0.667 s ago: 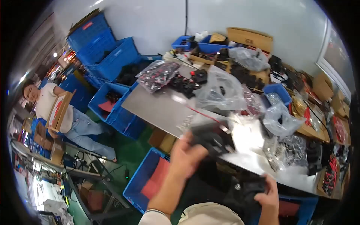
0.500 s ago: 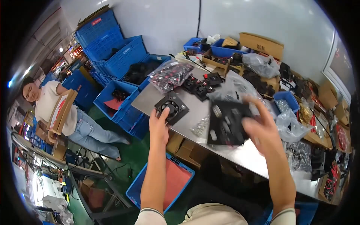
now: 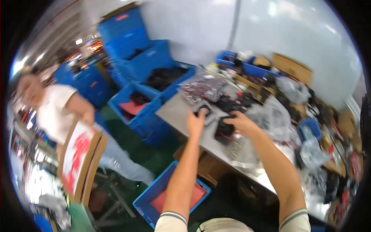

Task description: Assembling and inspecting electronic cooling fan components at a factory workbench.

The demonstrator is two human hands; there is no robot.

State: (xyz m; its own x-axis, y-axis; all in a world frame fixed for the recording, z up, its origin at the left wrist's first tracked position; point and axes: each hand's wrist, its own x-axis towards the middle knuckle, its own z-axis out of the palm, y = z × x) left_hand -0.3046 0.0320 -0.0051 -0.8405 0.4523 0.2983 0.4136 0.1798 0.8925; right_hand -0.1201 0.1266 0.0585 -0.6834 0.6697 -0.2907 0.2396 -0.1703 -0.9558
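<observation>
My left hand (image 3: 195,121) is over the near left part of the metal table, closed round a small square cooling fan (image 3: 203,110), its thumb on the fan's middle. Close beside it on the right, my right hand (image 3: 244,124) is closed on the edge of a black plate (image 3: 224,129). That plate looks tilted and is too blurred to show detail. Behind both hands are more dark fans (image 3: 226,103) and a clear bag of dark and red parts (image 3: 203,88). A plastic bag of small metal pieces (image 3: 240,150) lies below the plate.
Blue crates (image 3: 141,58) are stacked to the left of the table (image 3: 169,111). A blue bin (image 3: 154,203) with a pink sheet sits on the floor. Nearby at left, a person (image 3: 58,104) carries open cardboard trays (image 3: 83,160). Bags and boxes crowd the table's right side.
The view has swung left. My right hand has brought the black plate leftward, nearer the fan and farther back over the table. The person with the trays has come closer.
</observation>
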